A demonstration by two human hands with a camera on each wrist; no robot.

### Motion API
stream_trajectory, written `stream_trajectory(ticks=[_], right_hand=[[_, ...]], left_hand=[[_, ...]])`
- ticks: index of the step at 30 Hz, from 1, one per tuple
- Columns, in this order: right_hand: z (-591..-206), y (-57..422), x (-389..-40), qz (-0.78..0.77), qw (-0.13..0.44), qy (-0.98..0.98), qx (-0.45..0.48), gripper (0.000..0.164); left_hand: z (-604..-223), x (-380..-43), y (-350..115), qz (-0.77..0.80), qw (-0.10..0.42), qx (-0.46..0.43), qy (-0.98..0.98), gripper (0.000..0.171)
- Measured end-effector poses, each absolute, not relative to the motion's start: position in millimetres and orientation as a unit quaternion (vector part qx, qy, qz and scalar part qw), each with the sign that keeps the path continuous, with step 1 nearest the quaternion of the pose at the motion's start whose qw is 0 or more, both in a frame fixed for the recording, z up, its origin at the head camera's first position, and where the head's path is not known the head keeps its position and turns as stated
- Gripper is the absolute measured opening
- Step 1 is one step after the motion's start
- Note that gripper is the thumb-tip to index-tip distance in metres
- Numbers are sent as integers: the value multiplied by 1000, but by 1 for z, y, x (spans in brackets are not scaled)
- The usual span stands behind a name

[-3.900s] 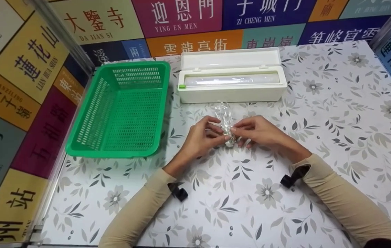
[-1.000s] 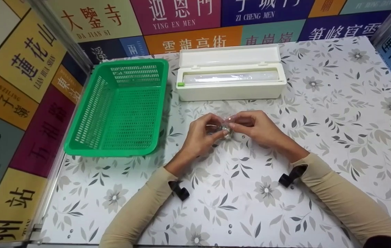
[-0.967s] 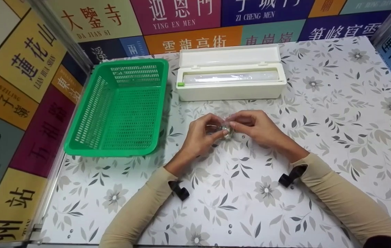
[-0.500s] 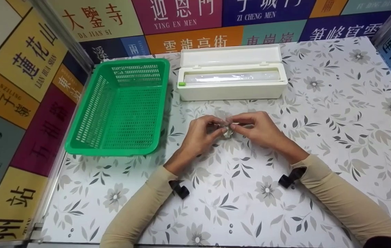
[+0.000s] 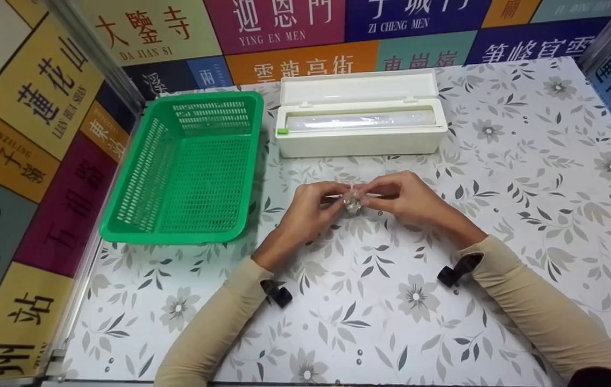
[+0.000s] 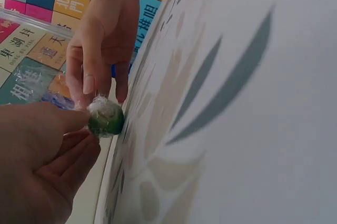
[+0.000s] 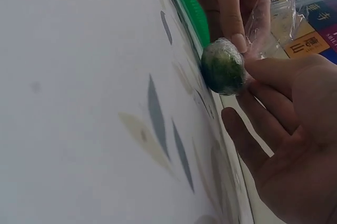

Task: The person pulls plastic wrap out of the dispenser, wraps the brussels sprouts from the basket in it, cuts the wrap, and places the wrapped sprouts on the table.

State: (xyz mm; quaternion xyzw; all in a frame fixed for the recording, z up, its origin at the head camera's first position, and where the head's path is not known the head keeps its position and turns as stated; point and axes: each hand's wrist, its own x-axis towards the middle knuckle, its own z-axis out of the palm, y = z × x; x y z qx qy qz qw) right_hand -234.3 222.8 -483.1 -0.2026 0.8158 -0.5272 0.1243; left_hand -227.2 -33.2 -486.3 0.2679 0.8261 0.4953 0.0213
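Observation:
A small, round, dark green fruit, like a lime, is wrapped in clear cling film (image 5: 353, 203) close over the table. Glossy green skin shows through the layers on the fruit (image 7: 223, 69) in the right wrist view. My left hand (image 5: 308, 209) pinches the wrapped fruit from the left with thumb and fingertips. From the right, my right hand (image 5: 410, 200) pinches it too, thumb and forefinger meeting at the film. Loose, crumpled film (image 6: 34, 84) sticks out beyond the fingers in the left wrist view.
Behind the hands stands a white cling film box (image 5: 362, 144), lid raised, with a film roll (image 5: 362, 119) inside and a green slider at its left end. A green plastic basket (image 5: 256, 161) sits at the left. Printed panels border the flower-patterned table (image 5: 499, 333).
Earlier, the film stretched out past the fingers toward the box; now it is bunched around the fruit. Both hands have drawn close together, and the fingertips have shifted slightly on the film.

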Motion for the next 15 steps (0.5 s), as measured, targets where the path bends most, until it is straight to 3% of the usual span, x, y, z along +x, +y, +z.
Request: stream_trajectory(ticks=[3,6,11,15], right_hand=[[-484,224,-236,-529,133,815,-198,31],[-484,225,-237,-527,133,818,-189,35],[-483,223,-237,-521,126,823,-186,35],[-484,222,-236,-516,95,830,-187,29]], left_hand=[[-483,-231,-37,477,56,291,827,30],[-482,-234,-37,441,59,317,838,41],[-480,-240,-33,403,15,323,856,32],[-480,-243,-29,427,24,331,841,31]])
